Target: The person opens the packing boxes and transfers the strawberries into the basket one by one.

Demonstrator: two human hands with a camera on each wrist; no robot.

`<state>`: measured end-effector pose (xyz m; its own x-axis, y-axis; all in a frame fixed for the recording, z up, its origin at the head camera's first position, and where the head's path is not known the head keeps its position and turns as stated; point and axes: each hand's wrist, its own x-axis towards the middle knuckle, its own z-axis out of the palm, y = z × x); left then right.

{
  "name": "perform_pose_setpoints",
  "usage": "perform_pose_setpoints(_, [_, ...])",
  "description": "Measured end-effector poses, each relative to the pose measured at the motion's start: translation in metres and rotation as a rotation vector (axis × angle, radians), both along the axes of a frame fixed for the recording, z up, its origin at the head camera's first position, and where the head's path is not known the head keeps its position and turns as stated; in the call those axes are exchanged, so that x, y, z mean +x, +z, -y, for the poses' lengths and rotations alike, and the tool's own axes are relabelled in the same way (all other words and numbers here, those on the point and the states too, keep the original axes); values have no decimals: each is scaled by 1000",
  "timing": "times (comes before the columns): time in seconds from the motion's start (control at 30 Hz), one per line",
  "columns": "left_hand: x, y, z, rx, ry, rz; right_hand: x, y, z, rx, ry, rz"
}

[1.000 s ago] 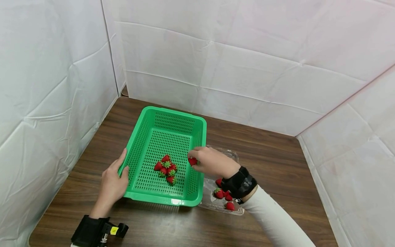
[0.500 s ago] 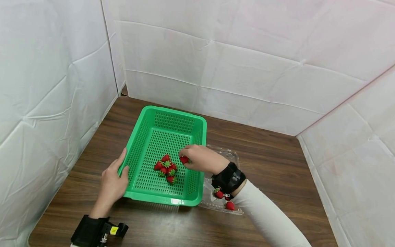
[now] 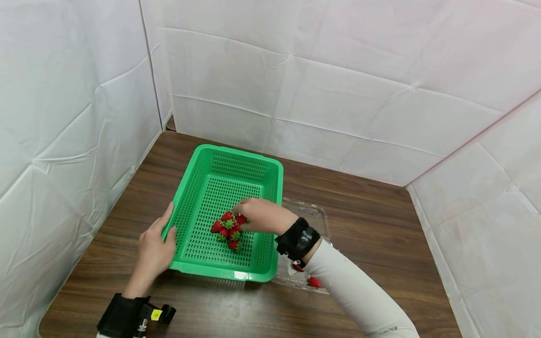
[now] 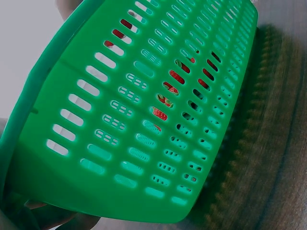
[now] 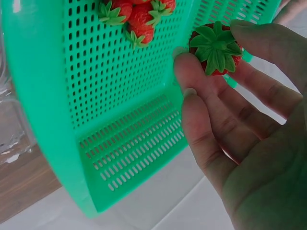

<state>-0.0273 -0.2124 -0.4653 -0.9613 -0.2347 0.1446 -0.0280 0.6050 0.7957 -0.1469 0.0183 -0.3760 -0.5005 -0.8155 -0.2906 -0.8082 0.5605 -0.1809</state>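
My left hand [image 3: 155, 249] grips the left rim of a green perforated basket [image 3: 203, 271], which appears slightly tilted. In the left wrist view, the basket's slotted wall [image 4: 72, 163] fills most of the picture. Over the basket floor, my right hand [image 3: 265, 216] pinches a strawberry [image 5: 217, 48] between thumb and fingers, its green leaves facing the wrist camera. Just beside it, several strawberries [image 3: 224, 232] lie clustered on the basket's floor. Part of the held strawberry is hidden by the fingers in the head view.
A clear plastic tray [image 3: 289, 280] stands right of the basket, partly under its edge. Strawberries [image 3: 314, 281] lie in the tray, partly covered by my right forearm. White sheeting [image 3: 329, 108] walls the back and sides of the brown wooden table [image 3: 372, 225].
My right hand has moved left and inward with the strawberry, from the basket's right side to the cluster. The left hand and basket have stayed in place.
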Motion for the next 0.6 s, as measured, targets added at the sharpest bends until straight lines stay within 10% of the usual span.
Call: perform_pose_setpoints(0.6, [-1,1,1,19,-5,14,-5,-16,31,117,37,24])
